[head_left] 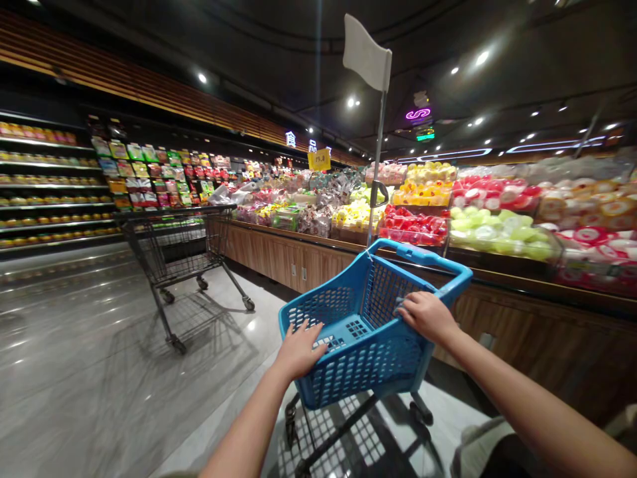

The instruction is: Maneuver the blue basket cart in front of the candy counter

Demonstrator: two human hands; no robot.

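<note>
Wire shopping cart (pixel 172 249) at 10 o'clock. Left hand (pixel 298 350) spread flat, pressed on near rim of blue plastic cart basket (pixel 365 365), basket at 12 o'clock between hands. Right hand (pixel 428 317) curled over its right rim, gripping. Wooden display counter (pixel 279 255) at 1 o'clock beyond.

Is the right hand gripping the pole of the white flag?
No: the right hand curls over the rim of the blue plastic basket, apart from the white flag and its pole.
</note>
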